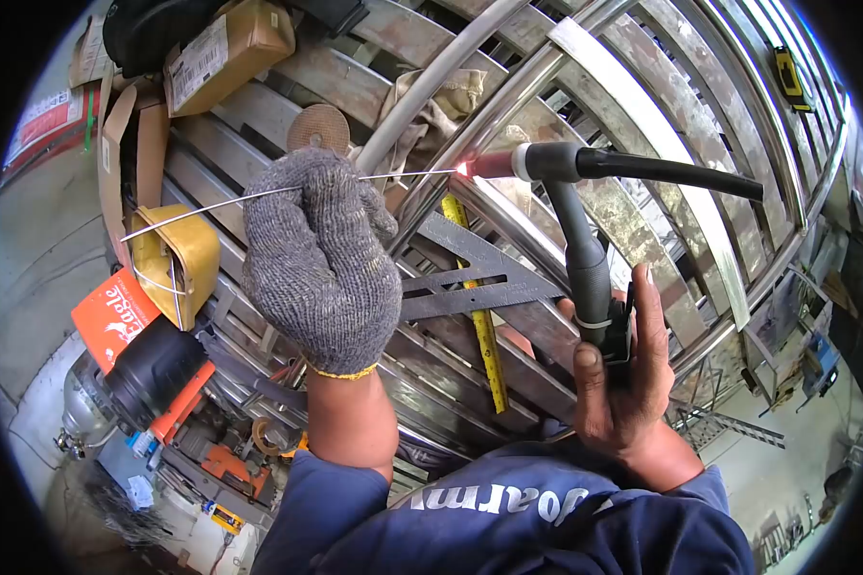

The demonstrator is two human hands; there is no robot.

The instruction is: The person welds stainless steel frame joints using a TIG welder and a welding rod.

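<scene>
My left hand (321, 259), in a grey knitted glove with a yellow cuff, is closed on a thin welding rod (206, 207). The rod's right end meets a bright glowing spot on the shiny metal tube frame (494, 110). My bare right hand (633, 393) grips the black handle of a TIG welding torch (585, 259). Its reddish nozzle points left at that same glowing spot, near a joint of the tubes. Below the joint lie a dark set square (479, 287) and a yellow measuring tape strip (484, 355), partly covered by the tubes and each other.
Metal slats (374, 72) form the work surface. At the left are a cardboard box (225, 53), a brown disc (318, 129), a yellow container (187, 249) with rods and an orange box (115, 311). A tape measure (793, 79) lies at the upper right.
</scene>
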